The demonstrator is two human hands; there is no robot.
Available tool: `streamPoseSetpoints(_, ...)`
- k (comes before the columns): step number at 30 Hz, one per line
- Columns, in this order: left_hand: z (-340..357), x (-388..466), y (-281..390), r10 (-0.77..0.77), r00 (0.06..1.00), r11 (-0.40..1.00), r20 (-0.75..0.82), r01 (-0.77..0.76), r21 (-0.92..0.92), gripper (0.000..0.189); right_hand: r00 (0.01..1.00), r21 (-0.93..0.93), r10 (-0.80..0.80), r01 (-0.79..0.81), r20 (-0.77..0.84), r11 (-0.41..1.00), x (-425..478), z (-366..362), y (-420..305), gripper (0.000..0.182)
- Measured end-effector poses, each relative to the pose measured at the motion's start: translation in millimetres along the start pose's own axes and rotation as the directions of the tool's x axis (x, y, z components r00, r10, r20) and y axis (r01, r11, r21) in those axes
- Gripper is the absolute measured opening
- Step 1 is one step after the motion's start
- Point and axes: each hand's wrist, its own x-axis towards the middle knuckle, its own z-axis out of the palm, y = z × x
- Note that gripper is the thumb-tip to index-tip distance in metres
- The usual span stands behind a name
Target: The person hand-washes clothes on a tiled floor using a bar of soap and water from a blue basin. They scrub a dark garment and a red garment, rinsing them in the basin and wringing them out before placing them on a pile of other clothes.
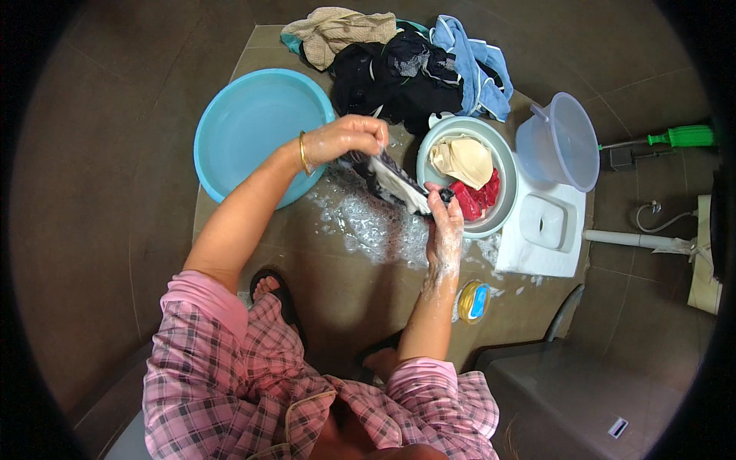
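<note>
My left hand (348,138), with a gold bangle at the wrist, grips one end of a wet black-and-white cloth item (397,184). Its other end is pinched in my soapy right hand (444,221), so the fabric is stretched slantwise between them. Which garment it is, I cannot tell. Beneath it, suds (374,224) are spread over the tiled floor. A large blue basin (259,132) holding water is by my left forearm. Just beyond my right fingers is a pale round tub (425,155) containing a cream cloth item (464,161) and red cloth (474,198).
Dark clothes (391,80), a beige cloth (345,34) and a blue cloth (474,63) lie heaped at the back. On the right are a translucent bucket (555,144), a white squat toilet (512,247) and a grey plastic bin (575,391). A yellow round container (468,296) stands near my right forearm.
</note>
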Motion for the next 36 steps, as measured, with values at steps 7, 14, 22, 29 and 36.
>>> streamPoseSetpoints(7, -0.9, 1.7, 8.1, 0.127, 0.989, 0.992, -0.071, -0.124, 0.035, 0.010, 0.919, -0.179, 0.133, -0.069, 0.372, 0.981, -5.2, -1.8, -10.8, 0.037)
streamPoseSetpoints(14, -6.1, -3.7, -0.1, -0.012, 0.999, 0.995, 0.050, 0.007, 0.099, 0.011, 0.954, 0.013, 0.004, -0.009, 0.300, 1.000, -6.0, -1.8, -18.5, 0.022)
streamPoseSetpoints(22, -9.5, -7.5, 4.9, 0.085, 0.996, 0.995, -0.037, -0.087, -0.056, 0.008, 0.972, -0.417, 0.041, 0.062, 0.232, 0.907, -2.6, 6.4, -32.3, 0.036)
streamPoseSetpoints(29, -14.7, -1.4, -0.8, 0.059, 0.997, 0.993, -0.056, -0.052, 0.105, 0.011, 0.893, -0.901, -0.131, 0.435, 0.430, 0.008, -2.9, 12.2, -51.4, 0.028)
streamPoseSetpoints(36, -17.1, -5.8, -8.0, -0.129, 0.991, 0.966, 0.040, 0.116, 0.233, 0.016, 0.971, 0.081, 0.003, -0.023, 0.238, 0.996, 0.5, -3.3, -44.0, 0.028)
